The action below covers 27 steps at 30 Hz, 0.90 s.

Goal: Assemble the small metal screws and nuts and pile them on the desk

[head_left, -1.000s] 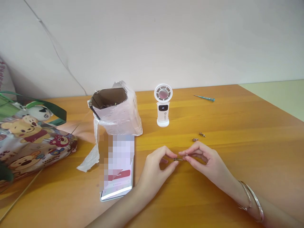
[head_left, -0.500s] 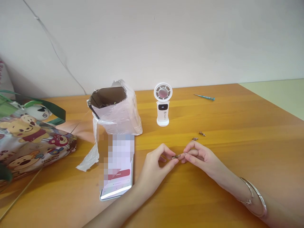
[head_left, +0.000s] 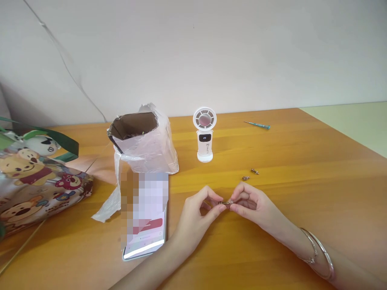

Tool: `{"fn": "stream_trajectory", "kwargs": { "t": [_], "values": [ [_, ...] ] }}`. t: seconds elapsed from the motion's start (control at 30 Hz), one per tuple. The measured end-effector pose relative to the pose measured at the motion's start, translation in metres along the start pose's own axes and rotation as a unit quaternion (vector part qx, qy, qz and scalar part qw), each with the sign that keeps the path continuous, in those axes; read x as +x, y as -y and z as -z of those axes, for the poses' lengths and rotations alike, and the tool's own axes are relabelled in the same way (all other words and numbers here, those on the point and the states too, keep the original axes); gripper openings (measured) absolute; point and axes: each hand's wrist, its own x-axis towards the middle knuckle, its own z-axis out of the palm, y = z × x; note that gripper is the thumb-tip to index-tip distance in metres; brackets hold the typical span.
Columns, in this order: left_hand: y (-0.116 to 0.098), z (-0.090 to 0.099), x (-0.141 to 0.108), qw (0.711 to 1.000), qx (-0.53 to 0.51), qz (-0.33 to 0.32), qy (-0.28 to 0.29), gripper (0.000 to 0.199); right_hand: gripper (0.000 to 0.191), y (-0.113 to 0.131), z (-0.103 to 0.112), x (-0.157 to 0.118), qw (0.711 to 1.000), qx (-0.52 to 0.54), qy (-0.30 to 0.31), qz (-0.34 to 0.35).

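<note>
A small metal screw-like fitting (head_left: 226, 203) lies level in the air above the orange wooden table (head_left: 305, 161), pinched between both hands; its fine detail is too small to make out. The left hand (head_left: 198, 211) closes thumb and forefinger on its left end, and the right hand (head_left: 250, 203) closes curled fingertips and thumb on its right end. Both wrists angle inward, with the forearms coming in from the bottom edge, and two thin silver bangles (head_left: 317, 253) circle the right wrist.

Just beyond the hands, two similar small metal fittings (head_left: 249, 175) lie apart on the table. Farther back stand a white mini fan (head_left: 204, 135) and a thin blue-handled screwdriver (head_left: 261, 125). To the left are a plastic-wrapped cardboard box (head_left: 142, 149), a partly pixelated smartphone (head_left: 143, 245) and a cartoon-printed tote bag (head_left: 36, 181).
</note>
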Motion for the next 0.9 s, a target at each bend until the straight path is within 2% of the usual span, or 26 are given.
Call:
{"fn": "stream_trajectory", "kwargs": {
  "t": [0.53, 0.7, 0.8, 0.9],
  "values": [
    [-0.0038, -0.0018, -0.0013, 0.999, -0.024, 0.023, 0.013, 0.014, 0.018, 0.0026, -0.0008, -0.0004, 1.0, -0.026, 0.012, 0.002],
    [-0.0014, -0.0049, -0.0015, 0.998, -0.056, 0.02, 0.012, 0.018, 0.016, 0.0004, -0.0018, 0.0002, 0.999, -0.017, 0.033, 0.001],
    [0.002, -0.0064, -0.0016, 0.993, -0.111, 0.027, 0.018, 0.02, 0.017, -0.0005, -0.0042, -0.0009, 1.0, -0.012, 0.018, 0.009],
    [0.0033, -0.0071, -0.0015, 0.976, -0.208, 0.042, 0.054, 0.019, 0.017, 0.0001, -0.0074, -0.0034, 0.999, -0.021, 0.0, 0.033]
  ]
}}
